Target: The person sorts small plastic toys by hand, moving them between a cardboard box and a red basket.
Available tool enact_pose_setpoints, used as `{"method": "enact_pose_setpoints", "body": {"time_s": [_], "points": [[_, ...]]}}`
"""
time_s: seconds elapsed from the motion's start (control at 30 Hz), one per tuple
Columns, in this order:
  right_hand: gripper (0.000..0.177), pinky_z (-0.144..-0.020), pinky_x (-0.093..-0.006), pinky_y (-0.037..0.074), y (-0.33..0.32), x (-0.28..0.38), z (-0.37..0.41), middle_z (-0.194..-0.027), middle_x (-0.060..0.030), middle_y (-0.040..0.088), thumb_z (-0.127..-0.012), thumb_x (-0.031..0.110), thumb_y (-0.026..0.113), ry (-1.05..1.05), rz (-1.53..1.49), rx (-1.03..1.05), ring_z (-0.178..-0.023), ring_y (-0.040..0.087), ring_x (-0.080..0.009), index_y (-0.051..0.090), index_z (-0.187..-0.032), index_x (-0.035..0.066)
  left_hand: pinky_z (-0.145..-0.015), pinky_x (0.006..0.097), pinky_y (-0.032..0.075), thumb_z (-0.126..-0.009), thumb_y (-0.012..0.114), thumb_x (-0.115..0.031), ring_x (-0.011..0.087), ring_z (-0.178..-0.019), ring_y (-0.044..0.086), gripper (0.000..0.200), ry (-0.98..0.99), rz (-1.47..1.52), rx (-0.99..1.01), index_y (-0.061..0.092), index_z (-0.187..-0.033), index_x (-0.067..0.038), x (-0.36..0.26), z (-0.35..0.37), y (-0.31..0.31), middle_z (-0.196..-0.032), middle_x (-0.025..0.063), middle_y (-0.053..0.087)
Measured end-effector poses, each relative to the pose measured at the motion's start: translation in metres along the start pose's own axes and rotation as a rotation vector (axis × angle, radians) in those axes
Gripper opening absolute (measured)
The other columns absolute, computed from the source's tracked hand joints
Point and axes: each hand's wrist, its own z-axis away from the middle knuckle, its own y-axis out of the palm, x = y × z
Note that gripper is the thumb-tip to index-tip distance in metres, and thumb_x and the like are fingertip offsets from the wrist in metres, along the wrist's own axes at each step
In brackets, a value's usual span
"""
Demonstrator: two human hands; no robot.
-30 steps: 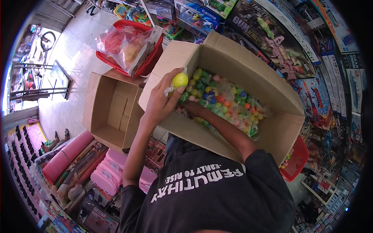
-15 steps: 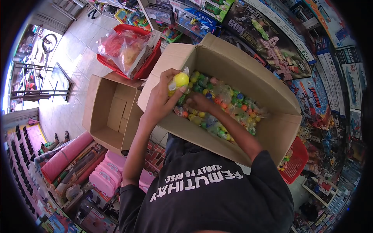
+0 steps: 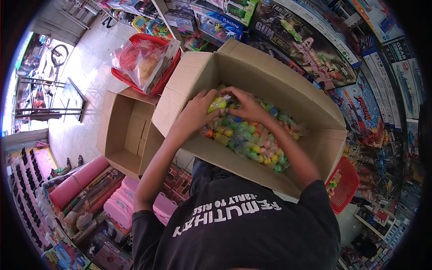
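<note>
A large cardboard box [image 3: 265, 67] with raised flaps stands tilted before me, holding many small coloured balls [image 3: 252, 139] in clear plastic. Over its left end, my left hand [image 3: 194, 112] grips a clear bag of yellow balls [image 3: 217, 105] between thumb and fingers. My right hand [image 3: 247, 107] meets it from the other side, thumb and fingers curved round the same bag at its plastic edge. Parts of the bag are hidden by my fingers.
At the left stands a smaller open cardboard box [image 3: 128, 130]. Behind it, a red basket [image 3: 168, 74] holds plastic bags. Another red basket [image 3: 345, 189] sits to the right. Boxed toys [image 3: 306, 45] line the far side; pink cases [image 3: 121, 204] lie lower left.
My left hand has lowered the yellow balls from above the box's edge to just over the pile. My right hand has come up from among the balls to the bag.
</note>
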Motion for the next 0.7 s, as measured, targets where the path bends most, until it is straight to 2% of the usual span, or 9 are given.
{"method": "enact_pose_setpoints", "body": {"time_s": [0.07, 0.13, 0.2, 0.3, 0.43, 0.53, 0.6, 0.63, 0.7], "points": [[0.046, -0.078, -0.0300, 0.042, 0.005, -0.009, 0.007, -0.108, -0.0043, 0.050, -0.071, 0.012, 0.065, 0.069, 0.014, 0.057, -0.093, 0.051, -0.0164, 0.047, -0.113, 0.008, -0.079, 0.0407, 0.042, -0.073, 0.064, -0.018, 0.0373, -0.097, 0.051, 0.043, -0.123, 0.110, 0.150, 0.041, -0.106, -0.002, 0.010, -0.009, 0.007, -0.104, 0.0207, 0.051], [0.047, -0.081, -0.0293, 0.043, 0.011, -0.011, 0.012, -0.110, -0.0038, 0.049, -0.072, 0.012, 0.065, 0.139, 0.019, 0.118, -0.098, 0.049, -0.0161, 0.046, -0.115, 0.008, -0.079, 0.0406, 0.042, -0.070, 0.066, -0.017, 0.0382, -0.095, 0.052, 0.046, -0.121, 0.133, 0.166, 0.039, -0.105, -0.001, 0.024, -0.014, 0.015, -0.099, 0.0226, 0.053], [0.042, -0.080, -0.0290, 0.043, 0.016, -0.011, 0.016, -0.105, -0.0034, 0.050, -0.074, 0.014, 0.066, 0.177, -0.252, 0.114, -0.098, 0.048, -0.0141, 0.047, -0.112, 0.008, -0.078, 0.0405, 0.043, -0.067, 0.068, -0.016, 0.0391, -0.093, 0.053, 0.050, -0.121, 0.160, 0.182, 0.038, -0.103, 0.000, 0.035, -0.017, 0.024, -0.095, 0.0246, 0.054], [0.038, -0.076, -0.0288, 0.041, 0.032, -0.031, 0.019, -0.103, -0.0055, 0.052, -0.077, 0.025, 0.066, 0.141, -0.368, 0.125, -0.088, 0.051, -0.0156, 0.049, -0.105, 0.006, -0.081, 0.0386, 0.042, -0.065, 0.069, -0.015, 0.0369, -0.096, 0.053, 0.051, -0.081, 0.207, 0.236, 0.038, -0.103, -0.001, 0.049, -0.020, 0.034, -0.099, 0.0246, 0.052], [0.035, -0.075, -0.0286, 0.042, 0.050, -0.066, 0.017, -0.101, -0.0057, 0.052, -0.078, 0.023, 0.066, 0.105, -0.322, 0.230, -0.091, 0.051, -0.0147, 0.048, -0.102, 0.005, -0.084, 0.0372, 0.042, -0.063, 0.071, -0.015, 0.0368, -0.100, 0.051, 0.053, -0.077, 0.079, 0.343, 0.039, -0.103, -0.002, 0.063, -0.027, 0.045, -0.106, 0.0238, 0.048], [0.033, -0.074, -0.0297, 0.044, 0.066, -0.085, 0.013, -0.097, -0.0060, 0.052, -0.079, 0.023, 0.065, 0.187, -0.535, 0.243, -0.087, 0.053, -0.0156, 0.048, -0.101, 0.004, -0.085, 0.0379, 0.043, -0.063, 0.070, -0.015, 0.0374, -0.103, 0.049, 0.053, -0.143, -0.048, 0.387, 0.041, -0.106, -0.001, 0.061, -0.031, 0.051, -0.109, 0.0243, 0.046], [0.041, -0.072, -0.0256, 0.050, 0.074, -0.098, 0.009, -0.113, -0.0074, 0.048, -0.082, 0.020, 0.061, 0.440, -0.688, 0.344, -0.084, 0.055, -0.0130, 0.042, -0.116, 0.006, -0.085, 0.0384, 0.043, -0.064, 0.070, -0.015, 0.0373, -0.105, 0.049, 0.054, -0.183, -0.129, 0.401, 0.042, -0.108, -0.001, 0.061, -0.038, 0.057, -0.111, 0.0248, 0.046], [0.041, -0.072, -0.0256, 0.050, 0.081, -0.104, 0.007, -0.113, -0.0074, 0.048, -0.082, 0.020, 0.061, 0.437, -0.688, 0.348, -0.084, 0.055, -0.0130, 0.042, -0.116, 0.006, -0.085, 0.0385, 0.042, -0.066, 0.066, -0.013, 0.0357, -0.104, 0.050, 0.050, -0.172, -0.201, 0.437, 0.045, -0.110, -0.002, 0.068, -0.044, 0.063, -0.111, 0.0227, 0.049], [0.049, -0.070, -0.0267, 0.050, 0.099, -0.114, 0.003, -0.111, -0.0130, 0.051, -0.080, 0.024, 0.063, 0.691, -0.416, 0.378, -0.082, 0.056, -0.0125, 0.042, -0.121, 0.006, -0.086, 0.0386, 0.042, -0.069, 0.063, -0.012, 0.0341, -0.102, 0.051, 0.046, -0.164, -0.271, 0.469, 0.047, -0.111, -0.002, 0.081, -0.059, 0.074, -0.110, 0.0207, 0.051]]}}
